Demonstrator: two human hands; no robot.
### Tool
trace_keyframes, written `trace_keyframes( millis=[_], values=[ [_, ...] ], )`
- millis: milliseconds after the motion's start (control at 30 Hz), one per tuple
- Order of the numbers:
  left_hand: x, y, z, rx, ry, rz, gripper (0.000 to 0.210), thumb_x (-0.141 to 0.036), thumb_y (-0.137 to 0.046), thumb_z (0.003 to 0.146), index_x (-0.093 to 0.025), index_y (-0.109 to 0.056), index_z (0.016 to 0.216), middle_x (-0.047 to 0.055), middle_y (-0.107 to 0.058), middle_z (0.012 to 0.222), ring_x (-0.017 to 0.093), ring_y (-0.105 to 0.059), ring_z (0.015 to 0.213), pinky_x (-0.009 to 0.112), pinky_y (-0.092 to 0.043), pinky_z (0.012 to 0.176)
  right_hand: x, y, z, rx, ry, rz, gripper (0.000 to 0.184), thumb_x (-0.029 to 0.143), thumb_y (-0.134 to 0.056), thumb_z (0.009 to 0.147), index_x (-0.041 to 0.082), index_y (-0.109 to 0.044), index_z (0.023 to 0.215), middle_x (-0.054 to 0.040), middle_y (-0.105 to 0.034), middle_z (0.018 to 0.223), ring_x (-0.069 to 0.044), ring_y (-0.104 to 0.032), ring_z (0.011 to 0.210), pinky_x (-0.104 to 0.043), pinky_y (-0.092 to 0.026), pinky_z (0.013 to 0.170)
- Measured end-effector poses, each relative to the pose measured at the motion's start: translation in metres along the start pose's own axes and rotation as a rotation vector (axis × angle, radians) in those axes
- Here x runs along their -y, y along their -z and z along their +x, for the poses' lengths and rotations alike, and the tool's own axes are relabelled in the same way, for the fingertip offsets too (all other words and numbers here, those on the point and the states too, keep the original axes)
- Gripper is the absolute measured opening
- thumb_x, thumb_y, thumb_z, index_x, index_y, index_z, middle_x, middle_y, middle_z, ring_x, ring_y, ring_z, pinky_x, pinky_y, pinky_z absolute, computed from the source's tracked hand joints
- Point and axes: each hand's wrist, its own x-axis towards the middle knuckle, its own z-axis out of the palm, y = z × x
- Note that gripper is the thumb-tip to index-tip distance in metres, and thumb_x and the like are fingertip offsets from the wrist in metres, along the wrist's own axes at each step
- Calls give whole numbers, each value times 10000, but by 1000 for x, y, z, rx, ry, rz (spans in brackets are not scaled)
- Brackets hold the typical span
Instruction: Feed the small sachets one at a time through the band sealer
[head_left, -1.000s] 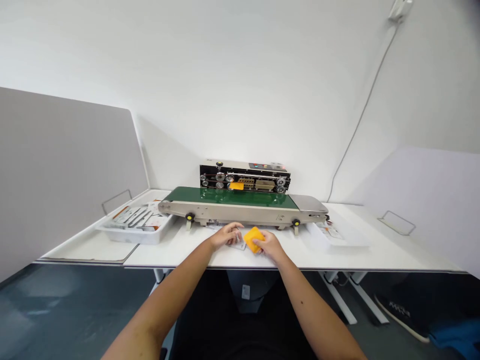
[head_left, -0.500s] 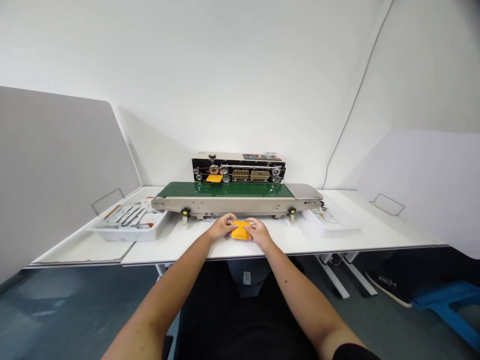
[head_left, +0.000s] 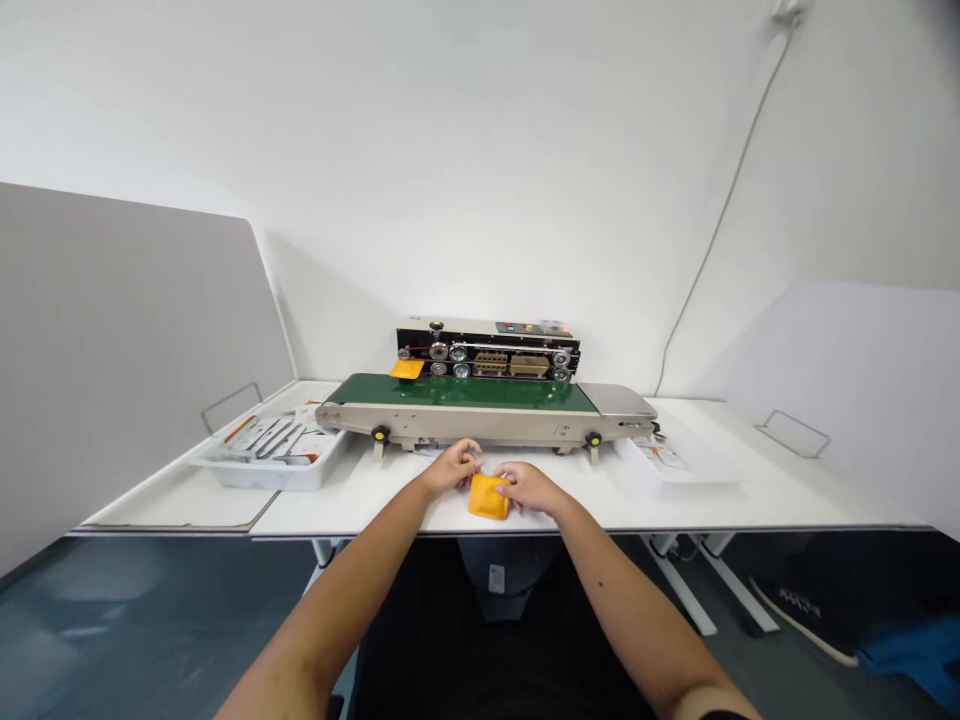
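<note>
A small yellow pouch [head_left: 488, 498] is tilted above the near part of the white table. My right hand [head_left: 529, 487] pinches it at its right edge, thumb on the front. At the pouch's upper left corner, my left hand [head_left: 452, 468] has its fingers curled together; whether they grip anything there is hidden. Behind both hands stands a band sealing machine [head_left: 487, 345] with a green conveyor belt [head_left: 465, 393]. A second yellow pouch [head_left: 406, 370] sticks out at the left end of its rollers.
On the left is a white bin [head_left: 262, 472] of printed packets, and a similar white bin [head_left: 675, 470] with some packets stands right. The table's front edge [head_left: 600, 531] runs just before my hands. Partition panels rise at both sides. A grey bin [head_left: 496, 580] is under the table.
The pouch in the machine has moved left along the rollers. My left fingers have shifted from the front of the held pouch to its upper corner, while my right hand keeps it.
</note>
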Motion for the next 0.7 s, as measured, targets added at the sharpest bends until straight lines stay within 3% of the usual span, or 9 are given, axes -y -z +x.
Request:
trace_keyframes(
  millis=[67,133,233,333,400,567,700],
  values=[
    [-2,-1,0,-7,7,-10,528,-548,-745,802,-204,-467,1090,-51,-629,658,76,-521,426,162,-333,423,22,32,-3,20,-19,-6,365,356,-759,729,173,-654,1027,21,-642,607,-104,-530,414,-171,-347,345],
    [-3,-2,0,-11,7,-18,521,-549,-729,816,-199,-464,1097,-23,-664,699,78,-534,436,163,-332,426,48,75,-2,-81,5,74,395,348,-786,712,165,-661,1038,9,-654,628,-93,-532,432,-149,-309,335],
    [-4,-2,1,-14,-8,-31,500,-533,-718,829,-193,-466,1096,-7,-680,718,81,-548,447,162,-322,430,80,146,9,-508,130,289,325,308,-766,724,182,-639,995,64,-571,541,-54,-425,373,-130,-239,325],
    [-4,-1,1,-9,-9,-32,488,-521,-708,838,-191,-468,1106,0,-688,727,88,-553,451,167,-318,427,91,201,23,-1022,124,442,140,193,-622,793,183,-576,925,58,-552,519,-60,-444,383,-125,-293,350],
    [-3,-1,1,-10,-8,-25,484,-520,-706,838,-190,-471,1104,1,-689,722,91,-551,450,173,-319,425,91,220,34,-1159,69,468,121,125,-551,797,179,-537,905,43,-556,523,-71,-480,402,-129,-338,364],
    [-2,-1,0,-20,6,-39,498,-525,-726,821,-193,-480,1100,-16,-670,707,79,-534,440,172,-310,430,87,221,63,-1044,-51,486,132,88,-544,795,173,-517,890,15,-562,537,-95,-488,390,-154,-324,331],
    [-3,-1,0,-9,-11,-27,486,-520,-714,834,-187,-478,1098,-3,-679,723,81,-543,459,172,-316,438,87,205,82,-899,-7,464,99,96,-589,809,163,-532,854,-4,-564,561,-77,-437,385,-154,-255,324]
  ],
)
